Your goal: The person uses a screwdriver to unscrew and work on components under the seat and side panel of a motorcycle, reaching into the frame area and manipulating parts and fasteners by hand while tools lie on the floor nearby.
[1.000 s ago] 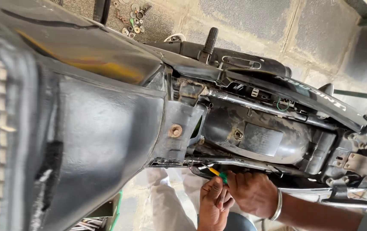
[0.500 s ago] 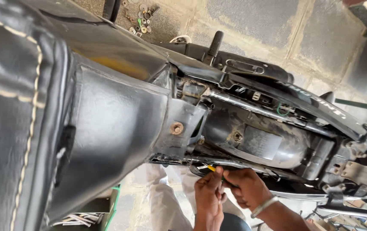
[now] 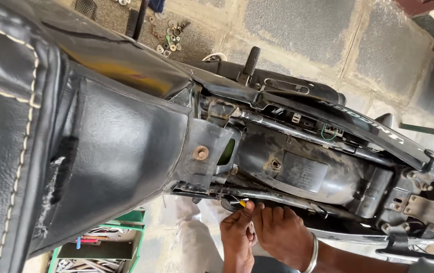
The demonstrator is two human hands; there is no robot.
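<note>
A motorcycle repair workshop — an informal, open-floored one. A motorcycle (image 3: 298, 167) fills the view with its seat lifted, the black stitched seat cover (image 3: 75, 141) raised at the left and the bare frame, wiring and under-seat tray exposed. The floor is rough grey paving slabs (image 3: 298, 25); near its top edge lie scattered washers and small metal parts (image 3: 169, 38). At the lower left corner stands a green toolbox (image 3: 110, 242) — open, with spanners and other hand tools inside
</note>
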